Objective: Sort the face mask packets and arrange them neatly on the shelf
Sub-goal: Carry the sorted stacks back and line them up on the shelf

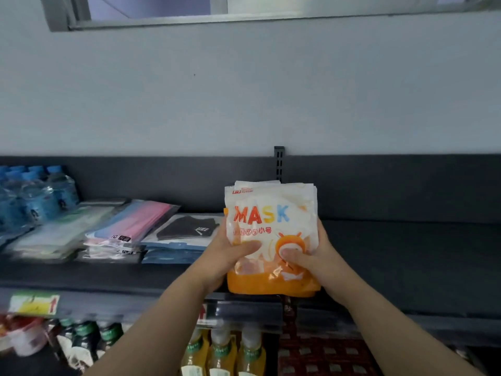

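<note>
A dark matte shelf (406,267) runs along a plain pale grey wall (244,90), with a grey metal window frame (162,20) high above. The landmark is a stack of mask packets (271,213): glossy, crinkled plastic pouches, white on top and orange at the bottom, the front one printed "MASK" in coloured letters. It stands upright over the shelf's front edge; whether its bottom rests there I cannot tell.

The left hand (225,256) grips the stack's left side and the right hand (317,256) grips its right side, thumbs pressed on the front and fingers wrapped behind. A slotted dark metal upright (279,164) rises directly behind the stack.

Left of the stack, flat on the shelf, lie a clear packet with a black mask (189,229), then piled packets of pink and blue masks (130,226), then blurred pale packets (54,234). Farthest left stand blue-capped water bottles (32,194). Below the stack, on a lower level, stand yellow drink bottles (222,351).
</note>
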